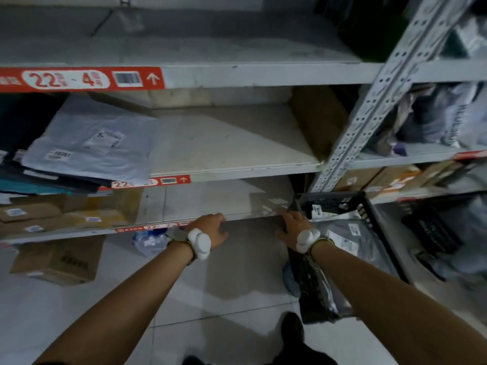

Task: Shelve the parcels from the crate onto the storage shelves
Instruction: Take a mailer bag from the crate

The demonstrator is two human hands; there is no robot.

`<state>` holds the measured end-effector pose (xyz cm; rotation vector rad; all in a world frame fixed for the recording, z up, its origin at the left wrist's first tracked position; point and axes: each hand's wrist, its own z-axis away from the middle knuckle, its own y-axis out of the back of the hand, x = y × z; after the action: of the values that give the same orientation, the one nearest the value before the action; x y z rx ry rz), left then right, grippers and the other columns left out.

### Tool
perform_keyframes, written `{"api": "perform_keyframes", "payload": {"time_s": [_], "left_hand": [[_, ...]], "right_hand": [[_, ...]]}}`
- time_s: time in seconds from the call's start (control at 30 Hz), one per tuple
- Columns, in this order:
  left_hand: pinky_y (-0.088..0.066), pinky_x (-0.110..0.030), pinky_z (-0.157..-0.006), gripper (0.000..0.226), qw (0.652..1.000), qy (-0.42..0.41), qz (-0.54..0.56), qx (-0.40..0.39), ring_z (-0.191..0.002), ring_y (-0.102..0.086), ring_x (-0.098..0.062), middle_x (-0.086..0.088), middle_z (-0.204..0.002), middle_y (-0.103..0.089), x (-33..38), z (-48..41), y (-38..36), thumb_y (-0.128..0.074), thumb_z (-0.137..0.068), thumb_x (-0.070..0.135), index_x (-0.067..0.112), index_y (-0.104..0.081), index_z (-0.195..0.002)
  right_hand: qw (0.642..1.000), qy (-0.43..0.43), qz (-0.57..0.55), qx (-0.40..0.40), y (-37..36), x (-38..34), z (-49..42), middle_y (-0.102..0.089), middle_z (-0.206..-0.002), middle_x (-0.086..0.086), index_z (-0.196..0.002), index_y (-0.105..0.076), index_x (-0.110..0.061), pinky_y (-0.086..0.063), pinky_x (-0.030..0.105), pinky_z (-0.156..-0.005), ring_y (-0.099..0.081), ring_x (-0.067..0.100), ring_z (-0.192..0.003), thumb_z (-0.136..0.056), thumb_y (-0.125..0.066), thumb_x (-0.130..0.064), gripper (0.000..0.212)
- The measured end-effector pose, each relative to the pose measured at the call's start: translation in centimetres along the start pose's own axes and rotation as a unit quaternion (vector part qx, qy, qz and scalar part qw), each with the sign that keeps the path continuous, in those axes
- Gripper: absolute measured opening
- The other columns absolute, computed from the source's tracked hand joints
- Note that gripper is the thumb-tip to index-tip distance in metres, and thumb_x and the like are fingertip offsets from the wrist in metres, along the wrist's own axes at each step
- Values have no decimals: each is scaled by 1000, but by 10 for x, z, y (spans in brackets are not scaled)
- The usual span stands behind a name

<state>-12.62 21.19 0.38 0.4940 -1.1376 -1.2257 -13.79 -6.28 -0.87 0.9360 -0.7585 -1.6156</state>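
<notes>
Both hands on box parcel at low shelf.
Left hand [210, 231] grips the left front edge of the large box parcel [237, 201]; right hand [293, 227] grips its right corner, thumb on the front. Parcel sits at the low shelf's [79, 233] front edge. Black crate [369, 214] just right, grey bag parcels [340, 233] inside.

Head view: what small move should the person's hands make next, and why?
Probably push the large parcel deeper onto the low shelf: left hand and right hand hold its near corners, and it appears to overhang the shelf's front edge.
</notes>
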Motion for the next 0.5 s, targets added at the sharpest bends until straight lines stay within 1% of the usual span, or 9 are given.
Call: {"api": "perform_keyframes", "payload": {"time_s": [0.1, 0.17, 0.23, 0.3, 0.37, 0.43, 0.5], "left_hand": [[-47, -40, -100, 53, 999, 3, -43, -20, -125, -54, -27, -4, -142, -54, 29, -15, -20, -58, -92, 43, 23, -47, -140], [-46, -39, -101, 52, 997, 1, -51, -52, -127, -53, -26, -1, -144, -51, 73, -36, -50, -57, -92, 43, 25, -46, -140], [-47, -36, -98, 53, 993, 7, -60, -97, -126, -53, -25, 1, -145, -50, 115, -59, -80, -56, -92, 42, 27, -45, -142], [-46, -33, -97, 53, 990, 10, -66, -125, -126, -52, -24, 0, -145, -49, 148, -78, -105, -55, -94, 41, 27, -43, -143], [-44, -31, -98, 52, 986, 12, -67, -152, -128, -51, -24, -2, -146, -48, 175, -96, -132, -54, -96, 39, 23, -43, -143], [-42, -30, -97, 49, 980, 14, -68, -186, -128, -50, -26, -5, -145, -49, 204, -110, -163, -53, -97, 37, 19, -45, -143], [-42, -29, -92, 44, 976, 10, -63, -209, -124, -53, -28, -8, -139, -53, 228, -118, -193, -53, -98, 36, 17, -50, -137]], "right_hand": [[1000, -13, -4, -20, -3, 47, -4, -29, -156, 12, -154, -24, -18, -38, 45, -110, -35, 35, -140, -96, -50, -54, 73], [998, -35, -21, -41, -5, 109, -8, -29, -157, 13, -155, -23, -17, -37, 45, -110, -34, 36, -141, -96, -50, -54, 74], [995, -74, -31, -54, -17, 175, -16, -31, -154, 14, -154, -26, -15, -36, 46, -110, -35, 37, -139, -96, -51, -51, 73], [989, -118, -45, -76, -31, 227, -20, -34, -152, 16, -152, -28, -13, -36, 44, -111, -37, 37, -138, -95, -54, -49, 71], [981, -155, -66, -93, -46, 269, -23, -30, -155, 17, -153, -24, -11, -36, 42, -112, -36, 36, -140, -95, -55, -48, 75], [967, -202, -91, -127, -63, 306, -25, -27, -158, 18, -154, -20, -9, -37, 39, -112, -36, 35, -141, -96, -52, -50, 78], [954, -238, -113, -142, -79, 330, -23, -32, -156, 16, -153, -25, -8, -37, 38, -111, -39, 33, -140, -95, -50, -57, 79]]}}
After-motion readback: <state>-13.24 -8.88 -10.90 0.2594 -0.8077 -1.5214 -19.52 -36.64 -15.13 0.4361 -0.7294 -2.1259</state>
